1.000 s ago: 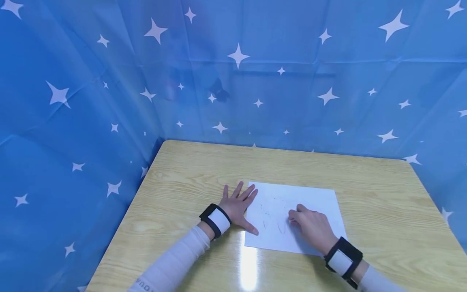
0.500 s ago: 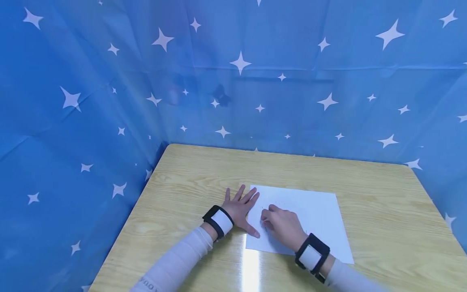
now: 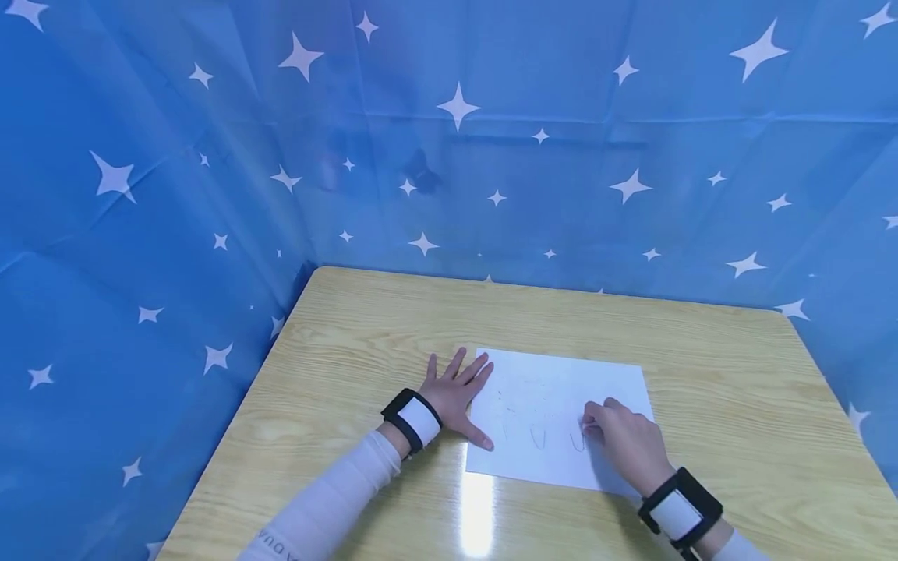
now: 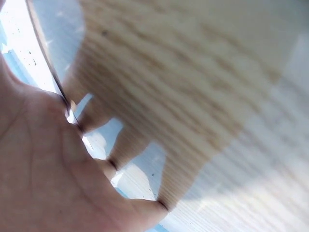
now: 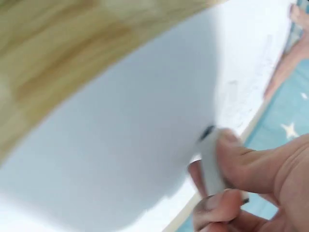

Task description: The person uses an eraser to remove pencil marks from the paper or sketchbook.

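A white sheet of paper (image 3: 561, 374) lies on the wooden table, bearing pencil-like marks. Two U-shaped strokes (image 3: 538, 438) stand in its lower half, with a fainter line to their left and small dark specks above. My left hand (image 3: 452, 399) rests with fingers spread across the sheet's left edge, thumb and index finger over the paper. Over the right part of the sheet, my right hand (image 3: 627, 444) pinches a small white eraser (image 5: 211, 164) between thumb and curled fingers. Its end towards the paper is dark. In the head view the fingers mostly hide it.
The wood-grain table (image 3: 379, 312) extends around the sheet on all sides. A blue curtain with white stars (image 3: 547, 93) hangs behind and to the left of it. Light glares on the tabletop just below the paper.
My right hand moved left across the sheet, then back to the right, farther than before. The leftmost stroke now looks fainter. My left hand stays on the paper's edge.
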`<action>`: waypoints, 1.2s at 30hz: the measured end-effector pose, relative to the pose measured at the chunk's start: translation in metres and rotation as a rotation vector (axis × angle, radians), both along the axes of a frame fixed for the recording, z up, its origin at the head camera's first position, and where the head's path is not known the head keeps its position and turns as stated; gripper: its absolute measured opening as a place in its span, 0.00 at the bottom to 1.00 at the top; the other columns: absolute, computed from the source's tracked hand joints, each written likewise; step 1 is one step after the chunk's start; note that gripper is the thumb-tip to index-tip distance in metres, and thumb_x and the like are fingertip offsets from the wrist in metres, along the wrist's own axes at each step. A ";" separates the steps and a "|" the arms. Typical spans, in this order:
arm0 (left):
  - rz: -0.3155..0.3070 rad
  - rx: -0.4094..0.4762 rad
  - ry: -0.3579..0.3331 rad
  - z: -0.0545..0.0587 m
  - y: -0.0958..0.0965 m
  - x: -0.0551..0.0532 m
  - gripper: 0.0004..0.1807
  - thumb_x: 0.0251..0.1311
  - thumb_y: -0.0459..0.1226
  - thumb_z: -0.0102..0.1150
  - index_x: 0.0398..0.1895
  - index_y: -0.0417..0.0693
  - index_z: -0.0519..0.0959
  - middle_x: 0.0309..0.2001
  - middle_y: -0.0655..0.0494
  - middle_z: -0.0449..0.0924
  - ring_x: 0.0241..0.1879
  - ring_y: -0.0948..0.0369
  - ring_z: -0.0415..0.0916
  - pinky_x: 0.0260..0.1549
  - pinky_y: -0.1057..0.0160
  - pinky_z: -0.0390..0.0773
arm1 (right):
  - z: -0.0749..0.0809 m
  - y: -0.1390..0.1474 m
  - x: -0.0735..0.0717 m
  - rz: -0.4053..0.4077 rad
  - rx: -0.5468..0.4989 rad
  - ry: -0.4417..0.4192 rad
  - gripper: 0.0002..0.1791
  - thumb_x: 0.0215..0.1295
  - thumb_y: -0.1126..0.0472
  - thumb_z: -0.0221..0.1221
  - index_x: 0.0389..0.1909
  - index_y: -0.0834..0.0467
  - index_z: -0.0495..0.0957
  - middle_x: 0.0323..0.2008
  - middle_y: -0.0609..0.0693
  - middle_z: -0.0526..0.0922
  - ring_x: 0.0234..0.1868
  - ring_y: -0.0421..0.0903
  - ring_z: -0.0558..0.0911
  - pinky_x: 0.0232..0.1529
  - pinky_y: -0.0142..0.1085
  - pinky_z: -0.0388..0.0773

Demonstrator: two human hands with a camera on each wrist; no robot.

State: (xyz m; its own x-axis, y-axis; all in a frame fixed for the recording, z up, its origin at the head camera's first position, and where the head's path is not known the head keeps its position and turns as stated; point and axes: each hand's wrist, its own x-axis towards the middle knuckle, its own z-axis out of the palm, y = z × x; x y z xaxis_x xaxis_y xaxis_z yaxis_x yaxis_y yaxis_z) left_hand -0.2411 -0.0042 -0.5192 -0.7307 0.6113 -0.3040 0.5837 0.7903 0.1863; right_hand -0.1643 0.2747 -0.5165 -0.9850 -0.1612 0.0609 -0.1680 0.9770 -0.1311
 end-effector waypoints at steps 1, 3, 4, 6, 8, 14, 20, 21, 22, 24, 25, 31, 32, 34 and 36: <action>-0.003 0.002 0.002 0.001 -0.001 0.000 0.72 0.31 0.76 0.60 0.78 0.55 0.39 0.78 0.58 0.31 0.73 0.47 0.25 0.64 0.26 0.35 | 0.001 -0.003 -0.002 0.008 -0.008 0.001 0.06 0.49 0.62 0.71 0.27 0.52 0.84 0.20 0.46 0.78 0.16 0.39 0.69 0.15 0.33 0.67; -0.004 0.007 0.005 0.002 -0.002 0.000 0.72 0.31 0.76 0.60 0.78 0.54 0.40 0.78 0.58 0.32 0.73 0.47 0.26 0.64 0.26 0.35 | 0.004 -0.019 -0.007 0.035 -0.037 0.001 0.07 0.48 0.63 0.72 0.26 0.52 0.83 0.20 0.46 0.78 0.17 0.39 0.71 0.16 0.34 0.71; -0.002 0.008 0.007 0.002 -0.002 0.000 0.72 0.30 0.76 0.60 0.78 0.54 0.40 0.78 0.58 0.32 0.73 0.47 0.26 0.64 0.26 0.36 | 0.005 -0.030 -0.010 0.054 -0.061 0.000 0.07 0.48 0.64 0.71 0.26 0.52 0.83 0.20 0.45 0.78 0.18 0.40 0.71 0.17 0.35 0.72; -0.002 0.005 0.012 0.002 0.000 0.000 0.72 0.31 0.76 0.59 0.78 0.55 0.39 0.78 0.58 0.32 0.73 0.47 0.26 0.64 0.26 0.36 | 0.006 -0.056 -0.016 0.107 -0.104 0.015 0.06 0.48 0.63 0.71 0.25 0.51 0.83 0.21 0.44 0.78 0.20 0.40 0.73 0.18 0.36 0.73; -0.002 0.011 0.007 -0.001 0.003 0.001 0.72 0.31 0.76 0.59 0.78 0.55 0.39 0.78 0.59 0.32 0.73 0.47 0.26 0.64 0.26 0.37 | 0.002 -0.079 -0.020 0.174 -0.129 0.021 0.06 0.49 0.62 0.71 0.26 0.50 0.83 0.21 0.43 0.78 0.20 0.38 0.73 0.18 0.36 0.74; -0.003 0.019 0.011 -0.003 0.008 0.001 0.71 0.31 0.76 0.59 0.78 0.56 0.41 0.78 0.59 0.33 0.73 0.47 0.27 0.65 0.26 0.38 | -0.010 -0.096 -0.020 0.227 -0.082 0.066 0.03 0.51 0.59 0.70 0.27 0.49 0.84 0.21 0.44 0.77 0.15 0.36 0.68 0.15 0.32 0.70; -0.002 0.017 0.013 -0.002 0.001 -0.001 0.72 0.30 0.76 0.60 0.78 0.55 0.40 0.78 0.58 0.33 0.73 0.47 0.26 0.64 0.26 0.37 | -0.007 -0.033 -0.006 0.059 -0.036 0.037 0.05 0.49 0.58 0.71 0.26 0.48 0.84 0.19 0.43 0.76 0.15 0.38 0.68 0.13 0.32 0.65; -0.003 0.013 0.007 -0.002 -0.001 -0.001 0.73 0.30 0.76 0.60 0.78 0.55 0.40 0.78 0.58 0.33 0.73 0.47 0.26 0.64 0.26 0.36 | -0.007 -0.022 -0.003 0.034 -0.031 0.029 0.06 0.49 0.59 0.71 0.26 0.48 0.84 0.18 0.43 0.76 0.15 0.38 0.68 0.13 0.32 0.64; 0.000 0.013 0.006 -0.001 -0.003 -0.001 0.73 0.29 0.76 0.60 0.78 0.54 0.40 0.78 0.58 0.32 0.73 0.47 0.25 0.64 0.26 0.36 | -0.007 -0.014 -0.001 0.017 -0.028 0.024 0.06 0.48 0.59 0.72 0.26 0.48 0.83 0.18 0.44 0.76 0.15 0.38 0.68 0.13 0.32 0.63; 0.004 0.007 0.007 0.000 -0.007 -0.001 0.73 0.29 0.76 0.60 0.78 0.54 0.40 0.78 0.58 0.32 0.73 0.46 0.25 0.64 0.26 0.36 | -0.006 -0.006 0.001 0.012 -0.025 0.018 0.07 0.47 0.61 0.72 0.26 0.49 0.83 0.19 0.44 0.77 0.15 0.38 0.68 0.13 0.32 0.64; 0.005 0.006 0.005 0.001 -0.008 0.000 0.73 0.29 0.76 0.60 0.78 0.54 0.40 0.78 0.57 0.32 0.73 0.46 0.25 0.64 0.25 0.36 | -0.005 -0.007 0.000 0.016 -0.029 0.011 0.07 0.47 0.61 0.72 0.26 0.49 0.83 0.19 0.44 0.77 0.16 0.39 0.69 0.13 0.32 0.65; 0.008 0.002 0.016 0.001 -0.008 0.002 0.72 0.30 0.76 0.60 0.78 0.54 0.41 0.78 0.58 0.34 0.73 0.46 0.27 0.64 0.26 0.38 | -0.002 -0.063 -0.019 0.092 -0.129 0.013 0.06 0.49 0.62 0.71 0.26 0.49 0.84 0.23 0.43 0.80 0.21 0.39 0.75 0.20 0.36 0.74; 0.008 -0.003 0.017 0.001 -0.006 0.002 0.72 0.30 0.76 0.60 0.78 0.55 0.41 0.78 0.59 0.33 0.73 0.47 0.27 0.64 0.26 0.38 | -0.003 -0.076 -0.021 0.116 -0.144 0.021 0.05 0.50 0.61 0.71 0.27 0.49 0.84 0.23 0.43 0.80 0.21 0.38 0.75 0.20 0.36 0.75; 0.009 -0.008 0.019 0.000 -0.004 0.001 0.71 0.30 0.76 0.59 0.78 0.56 0.41 0.78 0.60 0.33 0.73 0.47 0.27 0.65 0.26 0.38 | -0.004 -0.097 -0.025 0.165 -0.142 0.039 0.05 0.50 0.60 0.71 0.27 0.49 0.84 0.23 0.43 0.79 0.20 0.38 0.73 0.19 0.36 0.74; 0.007 -0.003 0.024 -0.002 -0.002 0.000 0.71 0.31 0.76 0.58 0.78 0.57 0.40 0.78 0.61 0.32 0.73 0.48 0.26 0.65 0.26 0.37 | -0.006 -0.107 -0.028 0.199 -0.121 0.069 0.04 0.50 0.59 0.70 0.27 0.49 0.84 0.22 0.44 0.79 0.18 0.37 0.72 0.17 0.35 0.72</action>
State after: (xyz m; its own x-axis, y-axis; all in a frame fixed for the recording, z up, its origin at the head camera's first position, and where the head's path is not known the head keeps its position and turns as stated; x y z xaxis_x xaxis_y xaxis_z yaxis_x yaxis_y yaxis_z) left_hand -0.2409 -0.0066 -0.5209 -0.7423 0.6049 -0.2882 0.5820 0.7952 0.1701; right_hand -0.1923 0.1675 -0.5221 -0.9277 -0.3388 0.1572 -0.3678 0.9018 -0.2269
